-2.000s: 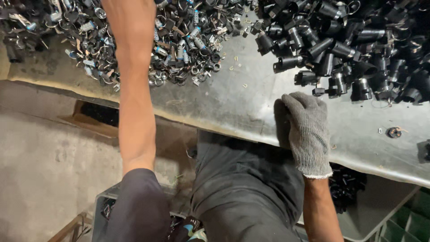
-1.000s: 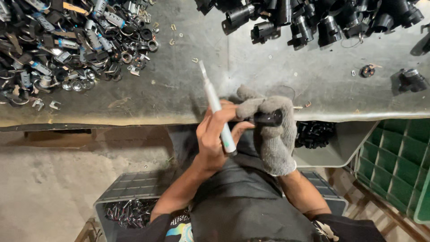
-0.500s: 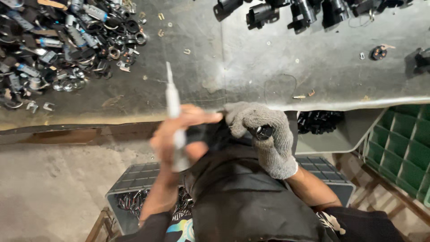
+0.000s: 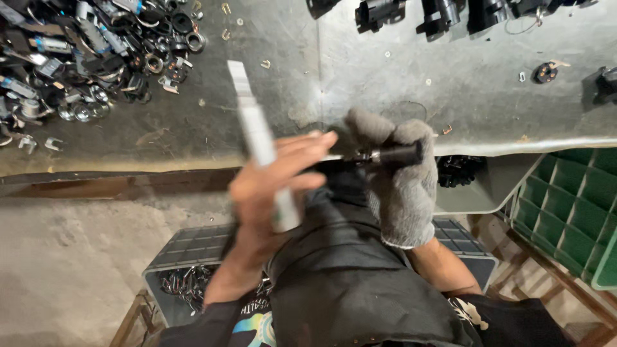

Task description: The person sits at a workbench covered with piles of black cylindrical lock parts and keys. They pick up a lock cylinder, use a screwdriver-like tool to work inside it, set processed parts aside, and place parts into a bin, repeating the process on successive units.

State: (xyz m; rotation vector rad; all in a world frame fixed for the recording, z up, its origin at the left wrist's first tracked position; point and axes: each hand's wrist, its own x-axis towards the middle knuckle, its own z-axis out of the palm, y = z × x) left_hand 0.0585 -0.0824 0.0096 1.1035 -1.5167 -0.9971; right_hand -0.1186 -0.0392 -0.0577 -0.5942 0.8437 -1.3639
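My bare left hand (image 4: pixel 270 186) grips a long white rod-shaped tool (image 4: pixel 257 138) that points up and away over the bench edge; it is motion-blurred. In a grey knit glove, my right hand (image 4: pixel 395 173) holds a small black cylindrical part (image 4: pixel 395 154) lying sideways just off the edge of the grey metal bench (image 4: pixel 270 122). A thin metal tip reaches the part's left end from my left hand's side. Both hands meet above my lap.
A heap of mixed metal rings and small parts (image 4: pixel 90 58) lies at the bench's far left. Black cylindrical parts (image 4: pixel 443 13) line the far right. A green divided crate (image 4: pixel 572 205) stands at right, a grey crate (image 4: pixel 193 257) with metal pieces under my lap.
My left arm came back from the far heap with the white tool and met the gloved right hand, which picked the black part up off the bench. The view has shifted.
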